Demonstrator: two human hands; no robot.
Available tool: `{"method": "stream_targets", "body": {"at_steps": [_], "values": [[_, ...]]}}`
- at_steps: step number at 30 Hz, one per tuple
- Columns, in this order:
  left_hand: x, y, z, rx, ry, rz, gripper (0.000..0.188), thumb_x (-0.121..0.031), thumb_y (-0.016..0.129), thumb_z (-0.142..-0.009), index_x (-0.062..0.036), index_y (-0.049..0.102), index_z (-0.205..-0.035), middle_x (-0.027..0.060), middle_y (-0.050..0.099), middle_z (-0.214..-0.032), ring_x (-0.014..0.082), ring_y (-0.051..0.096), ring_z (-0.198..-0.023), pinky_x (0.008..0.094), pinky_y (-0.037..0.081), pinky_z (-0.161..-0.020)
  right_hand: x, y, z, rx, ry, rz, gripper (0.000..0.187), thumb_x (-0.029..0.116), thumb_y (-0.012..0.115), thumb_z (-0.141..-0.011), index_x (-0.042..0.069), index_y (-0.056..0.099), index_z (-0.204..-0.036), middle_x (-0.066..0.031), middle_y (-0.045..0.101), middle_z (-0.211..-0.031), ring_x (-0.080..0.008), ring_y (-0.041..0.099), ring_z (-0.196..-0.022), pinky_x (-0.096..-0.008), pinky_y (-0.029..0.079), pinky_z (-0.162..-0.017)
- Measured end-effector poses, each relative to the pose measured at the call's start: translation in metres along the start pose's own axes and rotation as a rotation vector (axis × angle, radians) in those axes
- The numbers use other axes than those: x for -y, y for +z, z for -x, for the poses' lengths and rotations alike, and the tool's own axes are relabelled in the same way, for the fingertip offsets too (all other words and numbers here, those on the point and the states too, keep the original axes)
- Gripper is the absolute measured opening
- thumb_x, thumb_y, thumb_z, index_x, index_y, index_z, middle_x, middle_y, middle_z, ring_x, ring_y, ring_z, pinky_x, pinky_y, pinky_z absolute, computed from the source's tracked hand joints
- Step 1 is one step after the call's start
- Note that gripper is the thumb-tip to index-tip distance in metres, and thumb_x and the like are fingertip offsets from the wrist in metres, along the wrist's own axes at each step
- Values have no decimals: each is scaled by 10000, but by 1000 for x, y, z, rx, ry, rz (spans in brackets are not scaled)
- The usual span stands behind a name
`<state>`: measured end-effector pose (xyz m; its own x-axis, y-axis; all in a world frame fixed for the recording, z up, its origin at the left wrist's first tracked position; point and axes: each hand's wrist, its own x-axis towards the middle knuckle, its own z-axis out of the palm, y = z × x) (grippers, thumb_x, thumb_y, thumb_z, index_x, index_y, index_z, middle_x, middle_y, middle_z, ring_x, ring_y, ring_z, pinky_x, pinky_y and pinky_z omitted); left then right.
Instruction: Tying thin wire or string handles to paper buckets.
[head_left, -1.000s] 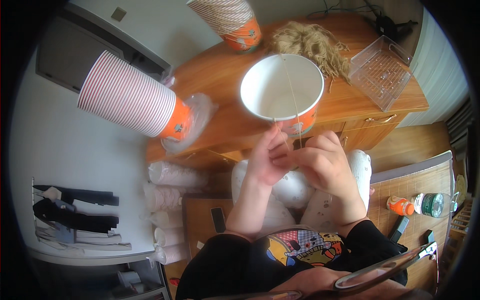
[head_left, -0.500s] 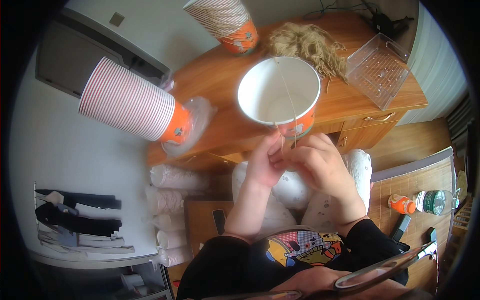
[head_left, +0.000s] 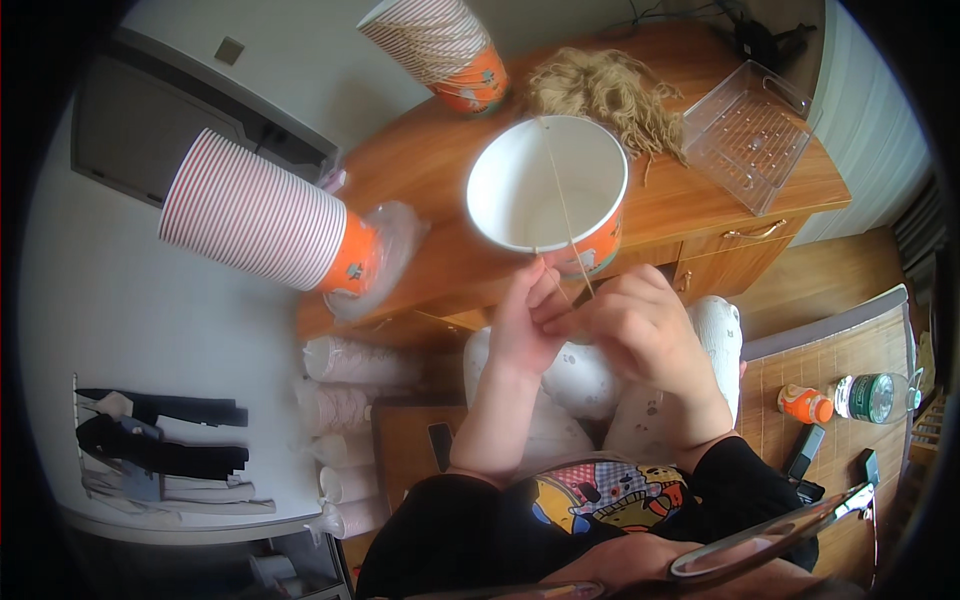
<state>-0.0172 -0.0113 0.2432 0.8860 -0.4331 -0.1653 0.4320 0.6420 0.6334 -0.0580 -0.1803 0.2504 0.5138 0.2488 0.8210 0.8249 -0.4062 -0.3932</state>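
Observation:
A large paper bucket point(head_left: 500, 205), white inside and orange outside, stands at the near edge of the wooden desk with its mouth tipped toward me. A thin beige string point(head_left: 559, 190) runs from its far rim across the opening down to my right hand point(head_left: 638, 325), whose fingers pinch it. My left hand point(head_left: 528, 318) is closed at the near rim, thumb and fingertips on the string where it meets the rim. Another stretch of string slants between the two hands. Some right fingertips are hidden behind the knuckles.
A tangle of beige strings point(head_left: 605, 90) lies behind the bucket, beside a clear plastic tray point(head_left: 748, 140). Stacked paper buckets point(head_left: 265, 215) lean at the left; another stack point(head_left: 450, 60), strings draped over it, stands farther back. Bottles point(head_left: 865, 397) are on the mat at right.
My right hand has drawn slightly back from the bucket, and the string across the opening looks straighter. The left hand stays at the near rim. The whole view has shifted a little.

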Motion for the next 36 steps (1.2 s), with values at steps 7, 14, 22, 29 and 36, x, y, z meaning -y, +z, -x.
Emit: {"method": "stream_targets", "body": {"at_steps": [7,14,22,29,36], "values": [[-15,-28,7,-198,424,-567,246,-293,548,-938,-57,612,-918,-88,368,-608,15,307,-530,191,203,-427,-8,-18,-2,-75,132,69,238,65,710,-714,91,548,-887,-22,585,-772,-222,554,-750,-344,404,-692],[-40,8,2,-178,1272,-1578,322,-119,768,-745,-45,663,-1040,62,537,-1029,203,506,-943,318,426,-824,-18,-23,0,-44,200,91,190,83,693,-737,90,550,-862,-32,554,-721,-230,539,-721,-342,399,-683],[-51,12,-2,-6,1153,-1821,177,-69,770,-685,-99,670,-828,68,625,-974,279,569,-920,380,458,-804,-33,-20,0,-153,293,254,140,105,676,-758,84,544,-800,-41,570,-719,-231,542,-694,-353,402,-648],[-59,9,-3,106,1049,-1854,192,-16,751,-674,-71,642,-823,61,656,-895,261,593,-874,357,475,-774,-49,-15,2,-214,345,325,125,113,661,-772,78,555,-829,-52,587,-754,-243,561,-734,-358,411,-662],[-70,12,12,307,1063,-1876,233,60,718,-597,-72,646,-776,54,654,-826,247,606,-802,335,497,-705,-44,-15,6,-156,507,333,185,101,615,-800,54,588,-976,-79,619,-819,-266,583,-787,-383,432,-686]]}}
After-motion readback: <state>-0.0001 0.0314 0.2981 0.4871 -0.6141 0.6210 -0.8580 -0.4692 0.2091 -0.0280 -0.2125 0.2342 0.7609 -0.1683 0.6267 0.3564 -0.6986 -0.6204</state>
